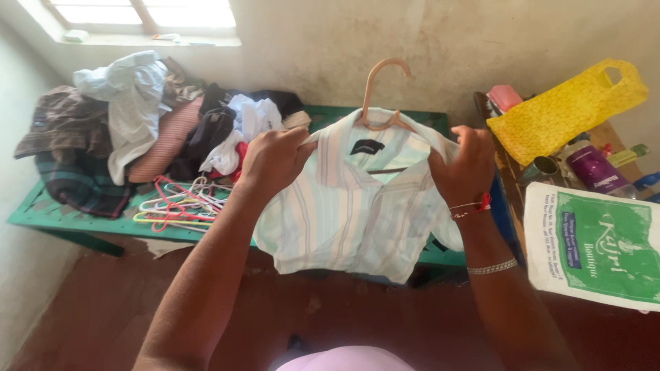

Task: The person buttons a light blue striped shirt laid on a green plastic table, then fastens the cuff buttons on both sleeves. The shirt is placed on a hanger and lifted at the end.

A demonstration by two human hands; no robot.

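Both grips are closed on cloth: the left hand (271,159) pinches one shoulder of a pale striped cotton shirt (357,213), the right hand (462,167) bunches the other. Its collar hangs on a curved tan plastic hanger (385,89), held above a green slatted surface (82,223) carrying crumpled clothes (137,117) and thin coloured wire hangers (182,203).

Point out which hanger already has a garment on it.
The tan hanger held up between the left hand and right hand carries the striped shirt. The coloured hangers on the green bench lie bare.
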